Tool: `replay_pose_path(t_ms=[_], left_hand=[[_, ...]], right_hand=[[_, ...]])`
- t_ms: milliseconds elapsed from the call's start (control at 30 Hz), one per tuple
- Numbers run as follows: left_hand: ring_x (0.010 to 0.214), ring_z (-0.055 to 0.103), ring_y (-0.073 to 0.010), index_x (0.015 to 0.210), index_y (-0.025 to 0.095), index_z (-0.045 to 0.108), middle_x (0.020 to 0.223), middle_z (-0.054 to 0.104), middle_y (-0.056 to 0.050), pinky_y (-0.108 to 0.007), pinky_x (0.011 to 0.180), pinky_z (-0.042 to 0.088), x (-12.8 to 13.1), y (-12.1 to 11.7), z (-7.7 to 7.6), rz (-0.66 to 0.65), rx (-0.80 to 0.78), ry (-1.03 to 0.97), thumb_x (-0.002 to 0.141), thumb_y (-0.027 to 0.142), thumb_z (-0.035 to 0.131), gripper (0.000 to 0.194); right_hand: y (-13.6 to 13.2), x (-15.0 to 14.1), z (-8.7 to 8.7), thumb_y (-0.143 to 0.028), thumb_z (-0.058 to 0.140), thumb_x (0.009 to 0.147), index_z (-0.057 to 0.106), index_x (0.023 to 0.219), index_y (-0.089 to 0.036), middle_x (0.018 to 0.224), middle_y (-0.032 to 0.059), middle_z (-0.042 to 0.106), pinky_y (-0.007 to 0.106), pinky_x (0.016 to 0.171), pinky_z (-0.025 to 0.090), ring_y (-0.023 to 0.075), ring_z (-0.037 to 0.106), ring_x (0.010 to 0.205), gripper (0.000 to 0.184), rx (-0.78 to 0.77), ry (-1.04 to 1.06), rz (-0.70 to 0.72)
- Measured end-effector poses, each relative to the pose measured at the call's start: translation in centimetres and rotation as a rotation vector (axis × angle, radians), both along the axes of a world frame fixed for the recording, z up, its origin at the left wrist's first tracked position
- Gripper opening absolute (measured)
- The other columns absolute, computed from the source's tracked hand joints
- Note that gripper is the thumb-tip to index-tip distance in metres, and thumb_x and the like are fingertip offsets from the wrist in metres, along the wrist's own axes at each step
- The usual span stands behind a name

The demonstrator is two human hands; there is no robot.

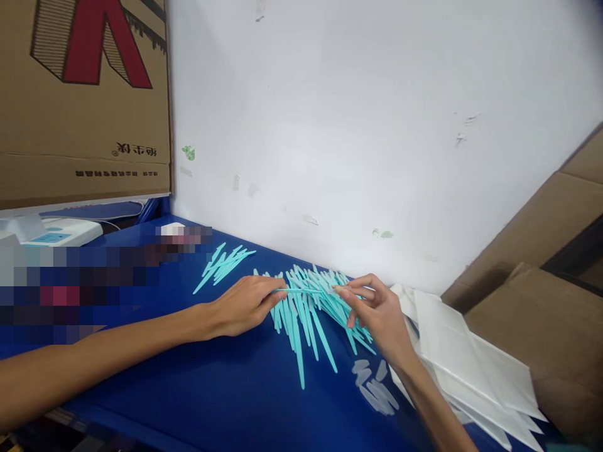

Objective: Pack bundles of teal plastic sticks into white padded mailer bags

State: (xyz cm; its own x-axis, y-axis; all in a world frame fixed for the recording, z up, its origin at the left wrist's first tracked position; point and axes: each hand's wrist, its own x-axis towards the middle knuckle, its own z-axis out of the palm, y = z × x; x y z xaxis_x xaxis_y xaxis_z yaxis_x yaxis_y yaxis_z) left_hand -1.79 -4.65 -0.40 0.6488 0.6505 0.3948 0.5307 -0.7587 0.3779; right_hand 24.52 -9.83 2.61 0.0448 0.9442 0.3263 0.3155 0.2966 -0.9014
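Observation:
My left hand [252,302] pinches one end of a slim turquoise stick [304,290], which lies level above a pile. The fingers of my right hand [377,314] are closed on a small translucent cap [331,289] at the stick's other end. Whether the cap still touches the stick is too small to tell. Below both hands spreads a large pile of similar tapered sticks [306,323], many with pale translucent ends. A smaller group of turquoise sticks [226,263] lies farther left. Several loose translucent caps [377,394] sit near my right forearm.
The blue table [211,389] meets a white wall [353,125] behind the pile. White flat packets [471,351] are stacked at the right, beside cardboard boxes [532,301]. A large printed carton [94,125] and a white device [66,232] stand at the left, near a pixelated area.

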Motion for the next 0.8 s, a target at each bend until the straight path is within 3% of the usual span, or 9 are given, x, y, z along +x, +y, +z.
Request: replay_pose_path(t_ms=[267,600,800], left_hand=[[0.063,0.049,-0.0135,0.089,0.019,0.057,0.074,0.058,0.000,-0.028,0.063,0.036,0.23,-0.56,0.39,-0.072,-0.021,-0.030,0.104,0.039,0.027,0.039],[0.059,0.046,-0.0124,0.093,0.019,0.058,0.071,0.054,0.002,-0.027,0.061,0.035,0.30,-0.93,0.56,-0.065,-0.054,-0.085,0.105,0.038,0.028,0.037],[0.059,0.045,-0.0122,0.092,0.019,0.057,0.071,0.054,0.002,-0.026,0.060,0.034,0.43,-1.04,0.42,-0.099,-0.029,-0.064,0.105,0.037,0.029,0.036]], right_hand=[[0.08,-0.74,-0.77,-0.054,0.072,0.080,0.047,0.079,-0.021,0.105,0.0112,0.076,0.025,0.038,0.038,0.0106,0.058,0.038,0.041,-0.085,0.045,0.114],[0.11,-0.36,-0.68,-0.049,0.075,0.079,0.050,0.080,-0.021,0.104,0.0105,0.076,0.024,0.039,0.036,0.0105,0.059,0.040,0.038,-0.040,0.105,0.082],[0.11,-0.79,-1.05,-0.046,0.073,0.082,0.049,0.079,-0.020,0.097,0.0084,0.077,0.021,0.039,0.035,0.0103,0.060,0.040,0.036,-0.089,0.073,0.176]])
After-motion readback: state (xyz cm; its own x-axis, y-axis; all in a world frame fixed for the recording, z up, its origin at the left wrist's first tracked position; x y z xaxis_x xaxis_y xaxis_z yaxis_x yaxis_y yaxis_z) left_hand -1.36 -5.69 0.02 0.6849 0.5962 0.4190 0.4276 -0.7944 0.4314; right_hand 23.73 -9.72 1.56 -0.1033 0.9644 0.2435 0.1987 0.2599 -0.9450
